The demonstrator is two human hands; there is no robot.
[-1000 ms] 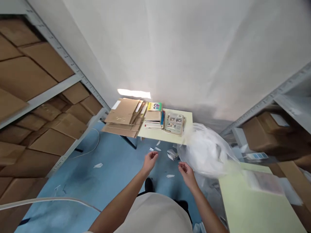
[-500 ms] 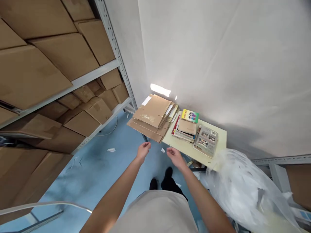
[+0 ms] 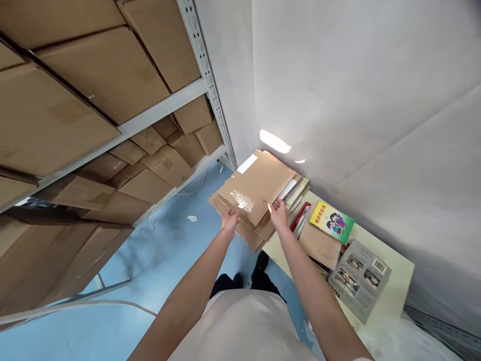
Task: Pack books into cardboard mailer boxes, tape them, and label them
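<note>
A pile of flattened cardboard (image 3: 263,183) lies at the far left end of the pale table, its top sheet bearing a white label and a patch of shiny tape. My left hand (image 3: 230,220) is closed on the near left edge of the top cardboard. At that sheet's near right corner, my right hand (image 3: 278,213) pinches the edge; the fingertips are partly hidden. Right of the pile, a yellow and green book (image 3: 332,220) rests on a brown-covered book (image 3: 319,244) atop a stack. Beside this stack lies a grey book (image 3: 361,278) with photos and a barcode.
Metal shelving (image 3: 169,108) full of cardboard boxes (image 3: 103,75) stands on the left. A pale wall (image 3: 338,90) rises behind the table (image 3: 398,276). Clear plastic (image 3: 406,341) sits at the lower right. A white scrap (image 3: 191,218) lies on the blue floor.
Both hands have moved forward from in front of the table to the cardboard pile and closed on its top sheet. The view has come nearer and turned, shifting the books rightward.
</note>
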